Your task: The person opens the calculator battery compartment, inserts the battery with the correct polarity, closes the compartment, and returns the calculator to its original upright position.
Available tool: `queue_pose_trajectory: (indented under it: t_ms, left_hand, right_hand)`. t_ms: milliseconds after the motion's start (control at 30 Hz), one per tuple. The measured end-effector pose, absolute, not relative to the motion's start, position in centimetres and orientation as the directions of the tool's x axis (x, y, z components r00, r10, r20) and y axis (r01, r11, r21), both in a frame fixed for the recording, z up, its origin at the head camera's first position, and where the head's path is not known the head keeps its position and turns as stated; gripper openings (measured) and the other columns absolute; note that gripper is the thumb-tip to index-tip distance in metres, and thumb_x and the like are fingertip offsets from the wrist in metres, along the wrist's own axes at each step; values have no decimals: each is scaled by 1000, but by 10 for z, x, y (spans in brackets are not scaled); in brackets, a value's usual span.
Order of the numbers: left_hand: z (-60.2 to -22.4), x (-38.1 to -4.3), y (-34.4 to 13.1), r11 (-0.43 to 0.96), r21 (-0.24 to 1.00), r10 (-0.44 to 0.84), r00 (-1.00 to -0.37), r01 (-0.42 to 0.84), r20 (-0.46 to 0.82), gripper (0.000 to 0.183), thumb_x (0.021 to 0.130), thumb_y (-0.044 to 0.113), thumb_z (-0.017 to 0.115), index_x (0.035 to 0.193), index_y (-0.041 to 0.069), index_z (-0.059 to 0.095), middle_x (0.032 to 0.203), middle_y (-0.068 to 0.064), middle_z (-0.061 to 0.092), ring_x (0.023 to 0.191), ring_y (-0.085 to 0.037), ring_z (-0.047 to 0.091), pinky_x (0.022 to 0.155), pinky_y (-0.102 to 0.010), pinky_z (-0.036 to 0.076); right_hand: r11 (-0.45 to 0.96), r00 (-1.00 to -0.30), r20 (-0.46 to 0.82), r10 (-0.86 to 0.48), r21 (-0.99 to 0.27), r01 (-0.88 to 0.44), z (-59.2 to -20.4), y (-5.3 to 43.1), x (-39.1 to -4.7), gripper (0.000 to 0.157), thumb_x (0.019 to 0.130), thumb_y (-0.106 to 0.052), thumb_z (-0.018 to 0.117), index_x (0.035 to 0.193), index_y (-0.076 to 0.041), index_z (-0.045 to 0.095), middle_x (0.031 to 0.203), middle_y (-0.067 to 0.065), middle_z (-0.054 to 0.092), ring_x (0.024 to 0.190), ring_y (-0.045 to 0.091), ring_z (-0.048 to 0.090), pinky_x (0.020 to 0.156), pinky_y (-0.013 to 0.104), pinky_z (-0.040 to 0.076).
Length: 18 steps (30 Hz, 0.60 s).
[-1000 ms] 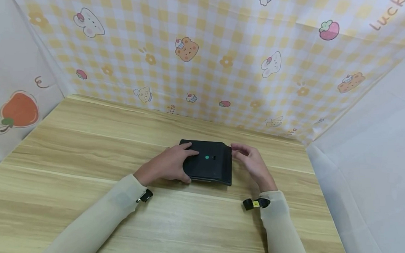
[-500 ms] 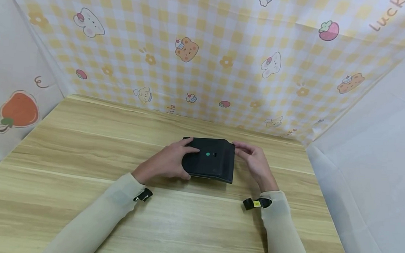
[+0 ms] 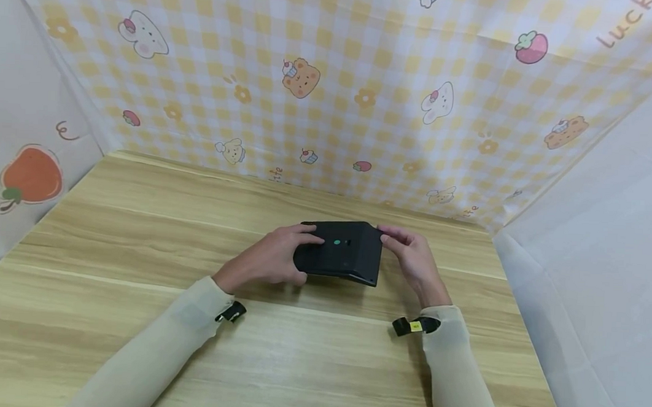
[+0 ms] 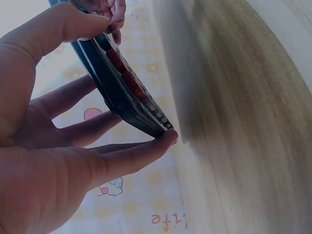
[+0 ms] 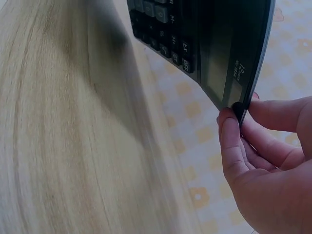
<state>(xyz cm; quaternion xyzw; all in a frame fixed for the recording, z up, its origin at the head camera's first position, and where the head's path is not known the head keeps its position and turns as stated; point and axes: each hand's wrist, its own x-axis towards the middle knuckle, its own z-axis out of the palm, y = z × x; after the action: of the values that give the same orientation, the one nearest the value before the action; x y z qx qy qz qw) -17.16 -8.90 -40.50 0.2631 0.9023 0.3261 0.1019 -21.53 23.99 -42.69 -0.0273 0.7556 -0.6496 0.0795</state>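
A black desk calculator (image 3: 336,258) is raised over the table in the head view, its back with a green dot facing up and the keys turned down. My left hand (image 3: 273,256) grips its left end, thumb on the near edge and fingers spread over the back. In the left wrist view two red keys (image 4: 126,75) show along the underside. My right hand (image 3: 413,260) pinches the far right corner between thumb and fingers. The right wrist view shows that pinch beside the display (image 5: 219,63), with several dark keys (image 5: 161,46) farther along.
The wood-grain table (image 3: 296,349) stretches below and around the calculator. A yellow-and-white checked cloth (image 3: 331,105) hangs behind it, with white cloth at both sides. Small black devices are strapped at both wrists.
The calculator has risen and shifted slightly away and right, its near edge lifting off the table. My right fingers have closed into a pinch on its corner; the left hand moves along with it.
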Motion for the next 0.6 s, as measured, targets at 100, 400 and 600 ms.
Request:
queue_pose_trajectory:
  t_ms: [100,400,600]
  left_hand:
    - [-405,-172,-89,643,644,551,-835,414,-13,73,83,16,83,154,12,66,171,-14,45,156,-42,43,122,-57,42]
    - [-404,-173,-89,594,653,581,-812,470,56,67,84,14,79,151,10,69,162,-12,57,151,-38,51,121,-56,43]
    - [-405,-173,-89,551,684,584,-806,479,95,64,85,15,78,149,11,71,158,-9,61,149,-33,54,117,-51,48]
  right_hand:
    - [137,-985,-82,-151,-989,62,-426,240,-215,42,110,-5,65,147,14,61,144,17,67,121,13,66,106,27,52]
    - [81,-987,-66,-147,-995,54,-422,242,-214,42,109,-5,66,146,15,62,139,12,70,120,13,67,107,27,52]
    - [7,-992,-52,-119,-999,51,-420,242,-213,43,111,-5,65,149,14,59,141,17,68,117,14,70,107,27,53]
